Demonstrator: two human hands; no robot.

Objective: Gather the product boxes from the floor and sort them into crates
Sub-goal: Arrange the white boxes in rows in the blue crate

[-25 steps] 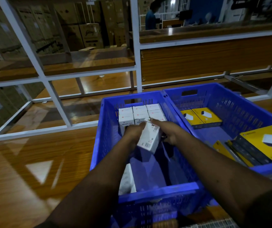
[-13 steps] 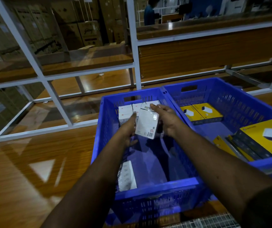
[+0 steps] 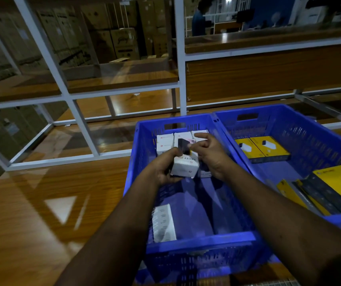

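Note:
Inside the left blue crate (image 3: pixel 138 162), both my hands hold one white product box (image 3: pixel 186 167) above the crate floor. My left hand (image 3: pixel 163 168) grips its left side from below. My right hand (image 3: pixel 209 155) has its fingers curled at the box's upper right edge, thumb against the dark top face. A row of white boxes (image 3: pixel 165 141) stands against the crate's far wall, partly hidden by my hands. Another white box (image 3: pixel 163 222) lies at the near left of the crate floor.
A second blue crate (image 3: pixel 310 129) adjoins on the right, holding yellow boxes (image 3: pixel 262 147) at the back and yellow and black boxes (image 3: pixel 334 186) at the front. A white metal rack frame (image 3: pixel 181 79) with wooden shelves stands behind. A person (image 3: pixel 199 21) stands far back.
The white box has been turned from its broad barcode face towards me to its short end towards me. My left hand has shifted under it; both hands sit slightly lower in the crate.

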